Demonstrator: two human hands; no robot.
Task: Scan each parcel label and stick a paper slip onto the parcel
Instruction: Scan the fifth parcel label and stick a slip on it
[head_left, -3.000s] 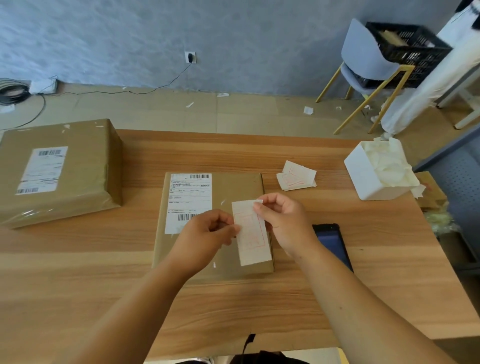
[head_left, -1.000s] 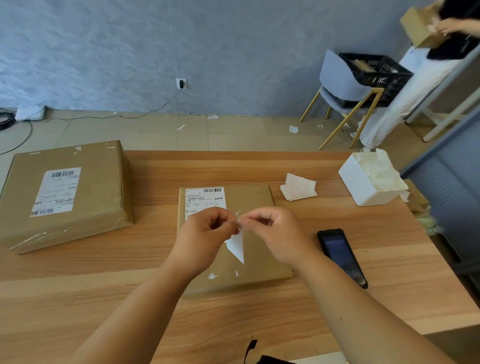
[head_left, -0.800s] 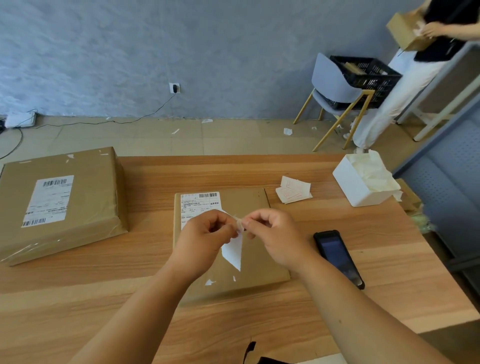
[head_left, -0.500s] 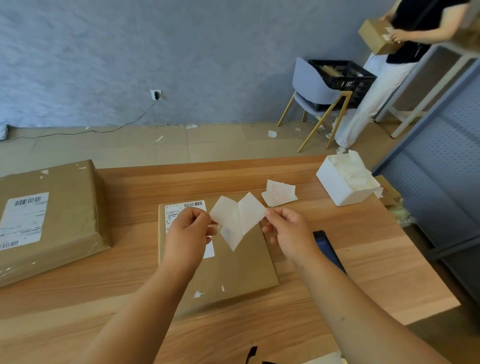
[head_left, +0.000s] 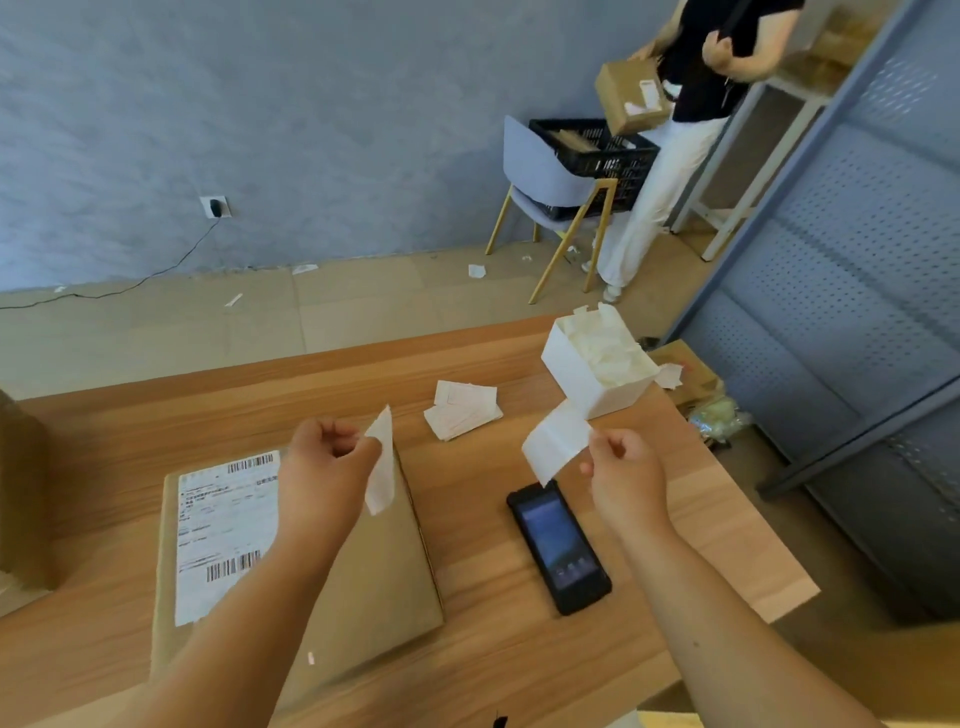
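Above the brown parcel (head_left: 384, 571) on the wooden table (head_left: 493, 649), the left hand (head_left: 322, 467) pinches a paper slip (head_left: 380, 462) that hangs long-axis down, directly over the bare cardboard right of the label (head_left: 223, 530). The right hand (head_left: 628, 478) pinches a second sheet (head_left: 553, 447), likely the backing, near the white box (head_left: 587, 384) of scraps; a scanner (head_left: 558, 545) lies on the table between the hands.

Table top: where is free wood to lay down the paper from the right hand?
Bare wood runs along the far edge of the table, behind the parcel. A narrower strip lies between the parcel and the black scanner. It is crowded at the far right, around the slip pile and white box.
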